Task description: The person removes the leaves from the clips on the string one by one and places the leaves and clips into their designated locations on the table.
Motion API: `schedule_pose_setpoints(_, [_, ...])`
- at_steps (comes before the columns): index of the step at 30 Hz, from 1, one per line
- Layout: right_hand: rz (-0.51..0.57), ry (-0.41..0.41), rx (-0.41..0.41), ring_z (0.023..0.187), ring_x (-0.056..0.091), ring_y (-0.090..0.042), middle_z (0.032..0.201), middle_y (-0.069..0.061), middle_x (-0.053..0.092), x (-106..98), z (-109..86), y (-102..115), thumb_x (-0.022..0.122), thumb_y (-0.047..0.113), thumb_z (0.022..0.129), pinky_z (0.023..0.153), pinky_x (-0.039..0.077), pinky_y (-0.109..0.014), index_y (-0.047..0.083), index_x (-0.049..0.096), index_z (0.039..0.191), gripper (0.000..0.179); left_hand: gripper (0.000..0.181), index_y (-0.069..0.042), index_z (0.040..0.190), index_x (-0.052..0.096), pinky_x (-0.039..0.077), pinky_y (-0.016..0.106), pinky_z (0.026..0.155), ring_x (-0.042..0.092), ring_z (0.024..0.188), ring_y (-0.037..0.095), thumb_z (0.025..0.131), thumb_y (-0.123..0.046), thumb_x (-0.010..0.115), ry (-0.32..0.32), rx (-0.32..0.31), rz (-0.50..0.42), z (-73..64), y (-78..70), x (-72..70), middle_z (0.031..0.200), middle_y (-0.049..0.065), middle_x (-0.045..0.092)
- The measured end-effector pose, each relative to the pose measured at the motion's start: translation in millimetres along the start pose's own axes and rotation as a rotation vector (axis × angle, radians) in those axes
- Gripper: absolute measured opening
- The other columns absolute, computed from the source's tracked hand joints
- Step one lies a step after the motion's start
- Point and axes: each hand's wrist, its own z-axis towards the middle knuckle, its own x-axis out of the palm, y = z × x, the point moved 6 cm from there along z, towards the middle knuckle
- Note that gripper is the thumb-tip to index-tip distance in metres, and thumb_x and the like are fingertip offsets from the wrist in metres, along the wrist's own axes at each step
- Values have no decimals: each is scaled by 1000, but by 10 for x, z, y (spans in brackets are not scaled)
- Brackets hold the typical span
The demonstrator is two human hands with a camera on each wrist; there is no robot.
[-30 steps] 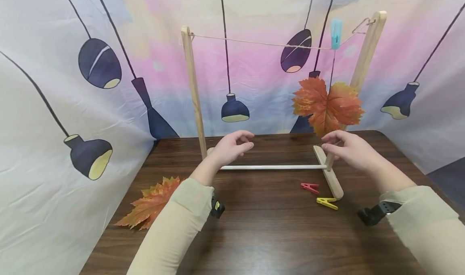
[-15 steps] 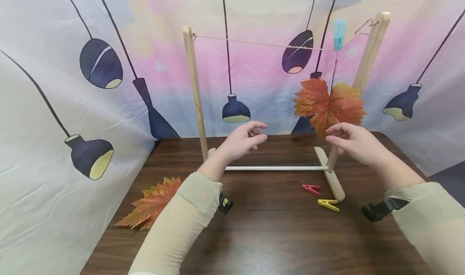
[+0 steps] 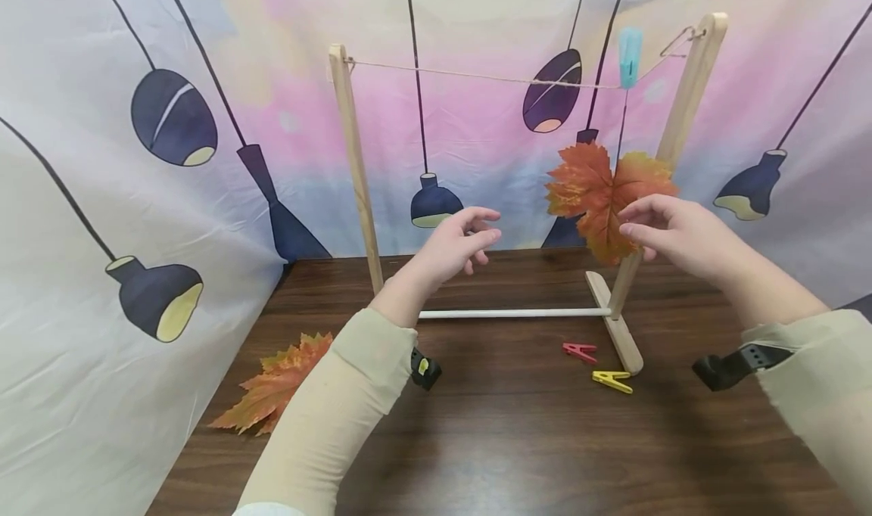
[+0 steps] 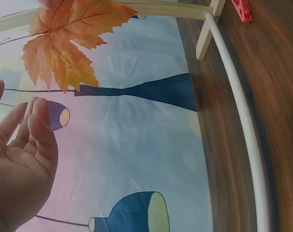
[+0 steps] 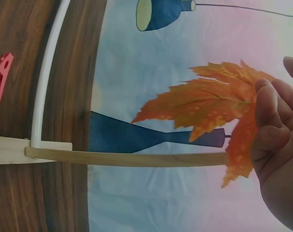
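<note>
An orange maple leaf (image 3: 593, 191) hangs by its stem from a light blue clothespin (image 3: 630, 56), which is clipped to the string (image 3: 477, 74) of a wooden rack. My right hand (image 3: 688, 236) is raised in front of this leaf, fingers loosely bent, and overlaps its right side in the head view. To the left, my left hand (image 3: 456, 247) hovers above the white bar (image 3: 511, 313) with relaxed fingers and nothing in it. The right wrist view shows the leaf (image 5: 209, 101) just behind the right fingers. A second leaf (image 3: 272, 387) lies on the table, partly behind the left sleeve.
A red clothespin (image 3: 579, 351) and a yellow clothespin (image 3: 611, 381) lie on the dark wooden table (image 3: 504, 440) beside the rack's right foot (image 3: 623, 342). The rack has a left post (image 3: 356, 153) and a right post (image 3: 688, 92). Behind it hangs a lamp-patterned cloth (image 3: 490, 138).
My right hand has risen and moved slightly right, up to the hanging leaf. My left hand has moved up and to the right. The clothespins and leaves stay in place.
</note>
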Motion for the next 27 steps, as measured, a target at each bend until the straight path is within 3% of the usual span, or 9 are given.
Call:
schedule_pose_setpoints(16, [34, -54, 20, 67, 58, -18, 88, -11, 61, -268, 70, 135, 57, 35, 94, 60, 46, -22, 5, 53, 123, 42, 37, -17, 129, 53, 49, 34, 56, 59, 80, 27, 94, -28, 58, -20, 61, -10, 134, -299, 90, 110, 0, 57])
schedule_pose_setpoints(21, [37, -62, 43, 67, 56, -19, 75, -11, 60, -369, 83, 146, 57, 39, 92, 61, 44, -21, 7, 52, 123, 45, 36, -19, 128, 53, 50, 34, 57, 59, 81, 28, 94, -29, 58, -18, 54, -7, 201, -363, 106, 110, 1, 57])
schedule_pose_setpoints(27, [98, -60, 50, 66, 56, -15, 87, 1, 65, -476, 142, 115, 57, 40, 92, 63, 46, -14, 5, 49, 125, 48, 36, -18, 128, 53, 50, 35, 58, 60, 80, 27, 94, -28, 58, -25, 71, -5, 267, -458, 119, 110, 0, 58])
